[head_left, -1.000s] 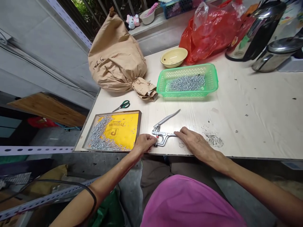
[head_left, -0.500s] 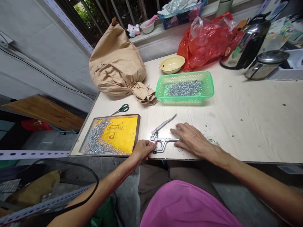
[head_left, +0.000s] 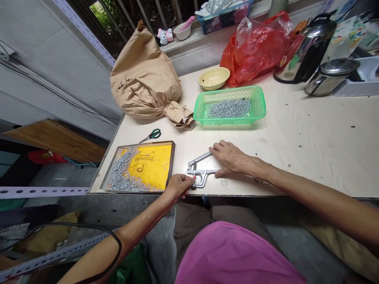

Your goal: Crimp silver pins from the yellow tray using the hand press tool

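Up went my right hand [head_left: 231, 157] onto the raised silver lever [head_left: 201, 158] of the silver metal hand press [head_left: 204, 172]: fingers over the lever's end, thumb down by the lower handle, the hand spread well open and not squeezed. It looked set that way to span both handles at once. And the press lay by the front edge of the pale wooden table [head_left: 319, 165], just right of a shallow brown-rimmed tray [head_left: 172, 159], whose heap of small silver metal pieces [head_left: 121, 173] sat handy, I judged, for my left hand [head_left: 179, 186]. That one was nearly closed in a pinch at the press's head, by a small red part [head_left: 194, 177]; my fingers hid whether I had hold of anything. My right hand covered both handle ends. Far right, a white plastic tray [head_left: 355, 87] ran out of view.
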The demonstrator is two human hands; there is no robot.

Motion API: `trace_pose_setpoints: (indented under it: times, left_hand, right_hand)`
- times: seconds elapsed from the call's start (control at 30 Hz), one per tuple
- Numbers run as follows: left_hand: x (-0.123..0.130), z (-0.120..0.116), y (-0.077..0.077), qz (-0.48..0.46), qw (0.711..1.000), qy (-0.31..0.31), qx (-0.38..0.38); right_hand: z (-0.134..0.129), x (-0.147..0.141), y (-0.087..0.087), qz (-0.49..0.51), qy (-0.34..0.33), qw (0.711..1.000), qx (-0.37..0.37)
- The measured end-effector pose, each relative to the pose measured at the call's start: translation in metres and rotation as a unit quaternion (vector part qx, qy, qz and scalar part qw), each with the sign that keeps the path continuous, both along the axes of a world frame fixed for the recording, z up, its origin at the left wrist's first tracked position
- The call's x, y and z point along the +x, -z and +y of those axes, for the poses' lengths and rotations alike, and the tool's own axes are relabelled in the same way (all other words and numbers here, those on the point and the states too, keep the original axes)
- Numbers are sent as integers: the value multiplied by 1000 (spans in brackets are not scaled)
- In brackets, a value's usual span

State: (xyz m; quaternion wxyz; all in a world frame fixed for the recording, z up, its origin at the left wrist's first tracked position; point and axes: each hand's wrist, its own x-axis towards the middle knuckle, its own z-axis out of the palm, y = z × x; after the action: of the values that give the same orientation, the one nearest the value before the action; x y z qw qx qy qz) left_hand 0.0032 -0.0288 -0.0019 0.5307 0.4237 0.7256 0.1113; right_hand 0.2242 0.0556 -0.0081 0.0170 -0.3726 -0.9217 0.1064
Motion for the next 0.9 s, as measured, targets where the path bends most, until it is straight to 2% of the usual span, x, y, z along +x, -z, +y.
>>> trace_pose_setpoints:
  times: [0.1, 0.17, 0.23, 0.27, 0.33, 0.37, 0.43, 0.5, 0.67, 0.8, 0.9]
  left_hand:
    - [-2, -2, 0, 0, 1000, -1, -8]
    - [-3, -5, -2, 35, 999, 24, 3]
    - [-2, -10, -6, 116, 987, 73, 87]
    - [0, -12, -8, 163, 968, 108, 155]
    - [8, -14, -11, 235, 907, 190, 292]
    - [14, -12, -11, 251, 875, 234, 341]
    - [26, -5, -8, 258, 829, 310, 387]
    - [36, 7, -3, 253, 809, 353, 397]
    - [40, 35, 3, 219, 806, 419, 357]
    - [40, 40, -1, 239, 786, 450, 349]
    - [46, 38, -1, 271, 779, 448, 345]
  right_hand:
    - [-5, 0, -4, 4, 2, 1000, -10]
    - [-10, 0, -7, 9, 7, 1000, -18]
    - [-14, 0, -9, 11, 12, 1000, -23]
    - [-16, 0, -10, 11, 17, 999, -24]
    - [-17, -1, -10, 9, 24, 999, -24]
    - [-17, -2, -10, 8, 26, 999, -23]
    - [-17, -5, -10, 5, 24, 999, -21]
    - [-18, -6, -11, 3, 15, 1000, -26]
    - [-21, -5, -17, -2, -1, 998, -56]
    - [-22, -5, -18, -26, 18, 998, -49]
    - [-21, -7, -12, -28, 16, 999, -33]
